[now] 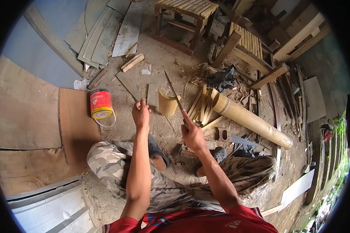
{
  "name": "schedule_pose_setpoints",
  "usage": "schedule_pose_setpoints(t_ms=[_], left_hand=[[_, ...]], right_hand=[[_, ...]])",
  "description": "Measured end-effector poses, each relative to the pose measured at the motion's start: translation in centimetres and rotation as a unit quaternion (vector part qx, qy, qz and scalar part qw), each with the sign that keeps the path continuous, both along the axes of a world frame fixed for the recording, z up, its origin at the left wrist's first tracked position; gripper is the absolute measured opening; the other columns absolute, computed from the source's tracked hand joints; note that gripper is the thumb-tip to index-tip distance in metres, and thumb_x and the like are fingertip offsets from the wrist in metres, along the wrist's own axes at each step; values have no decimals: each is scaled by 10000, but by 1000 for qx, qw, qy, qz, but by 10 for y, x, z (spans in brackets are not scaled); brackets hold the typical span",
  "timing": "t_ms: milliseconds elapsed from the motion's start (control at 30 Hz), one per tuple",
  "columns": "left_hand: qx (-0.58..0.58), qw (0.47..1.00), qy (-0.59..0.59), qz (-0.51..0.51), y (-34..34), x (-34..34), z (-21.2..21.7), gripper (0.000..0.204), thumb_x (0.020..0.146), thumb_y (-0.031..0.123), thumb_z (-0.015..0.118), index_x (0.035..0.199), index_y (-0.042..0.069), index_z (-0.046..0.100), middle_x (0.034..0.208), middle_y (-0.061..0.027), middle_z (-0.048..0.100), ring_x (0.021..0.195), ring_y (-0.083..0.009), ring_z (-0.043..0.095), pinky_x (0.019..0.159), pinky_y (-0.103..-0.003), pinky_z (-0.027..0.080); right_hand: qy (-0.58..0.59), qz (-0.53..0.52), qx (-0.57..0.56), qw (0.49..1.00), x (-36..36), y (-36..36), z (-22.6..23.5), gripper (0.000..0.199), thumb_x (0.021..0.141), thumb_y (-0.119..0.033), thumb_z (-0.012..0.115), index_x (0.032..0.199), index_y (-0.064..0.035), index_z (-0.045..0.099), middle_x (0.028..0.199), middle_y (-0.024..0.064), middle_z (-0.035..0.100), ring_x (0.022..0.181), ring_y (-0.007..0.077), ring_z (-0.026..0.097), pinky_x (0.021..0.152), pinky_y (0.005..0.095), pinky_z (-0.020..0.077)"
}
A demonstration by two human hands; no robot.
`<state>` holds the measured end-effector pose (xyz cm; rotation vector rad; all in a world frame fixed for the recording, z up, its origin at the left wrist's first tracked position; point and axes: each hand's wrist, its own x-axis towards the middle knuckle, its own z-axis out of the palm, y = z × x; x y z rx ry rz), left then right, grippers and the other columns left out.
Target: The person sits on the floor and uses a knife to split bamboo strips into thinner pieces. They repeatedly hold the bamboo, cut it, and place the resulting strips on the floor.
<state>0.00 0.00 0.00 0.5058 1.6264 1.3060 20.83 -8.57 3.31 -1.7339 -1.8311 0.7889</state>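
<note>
My right hand (193, 136) is wrapped round the grip of a long knife (172, 89). Its narrow dark blade points up and away, with my index finger stretched along its base. My left hand (142, 113) is closed, fingertips pressed together, to the left of the knife. What it pinches, if anything, is too small to tell; a thin dark edge runs away from it toward a grey board (129, 84). Between and beyond my hands a curved piece of split bamboo (168, 104) stands on the floor, partly behind the blade.
Right of the knife lie split bamboo strips (201, 105), a thick bamboo pole (256, 124) and a handsaw (241, 140). A red and yellow bucket (100, 101) sits at left by wooden panels (76, 120). Bamboo-topped stools (182, 7) and scrap wood (132, 62) are farther off.
</note>
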Motion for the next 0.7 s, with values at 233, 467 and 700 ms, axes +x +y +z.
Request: schedule_pose_setpoints(t_ms=[233,467,700], left_hand=[[0,1000,9,13,-4,-5,6,454,991,417,536,1174,6,591,959,-87,615,736,-150,597,657,-310,495],[-25,999,8,-21,-4,7,4,471,1004,422,511,1218,8,581,960,-71,607,760,-136,600,667,-289,494],[-15,999,-28,-10,-10,7,15,400,1010,423,508,966,38,611,740,-13,586,564,-104,565,468,-234,422]], right_hand=[[-46,36,104,993,21,-14,156,622,936,-138,587,1513,-175,359,669,219,651,575,320,676,564,473,538],[-50,-9,2,999,13,-10,-40,741,916,-47,511,1566,-171,179,619,227,617,496,359,613,488,493,491],[64,-46,-49,996,33,4,-19,759,889,-10,518,1561,-195,215,1178,277,637,838,423,680,777,490,536]])
